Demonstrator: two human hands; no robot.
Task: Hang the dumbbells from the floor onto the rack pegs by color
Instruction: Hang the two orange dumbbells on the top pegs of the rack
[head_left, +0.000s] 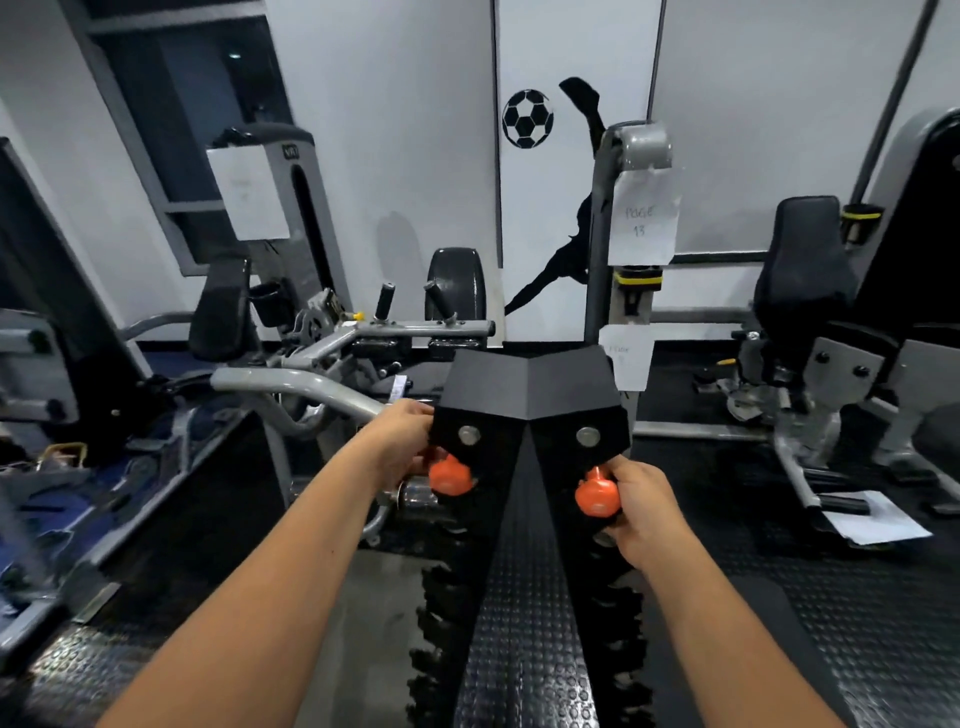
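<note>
Orange dumbbells fill both our hands: left hand (402, 447) grips one (448, 475), right hand (636, 501) grips another (595, 496), against the black rack (527, 395).

Black rack (527, 384) stands on studded rubber floor (857, 623); white paper sheet (878, 525) lies on floor, right.

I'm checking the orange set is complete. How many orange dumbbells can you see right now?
2. One orange dumbbell is in the left hand at the rack's left side; the other is in the right hand at its right side. More may be out of view.
</note>
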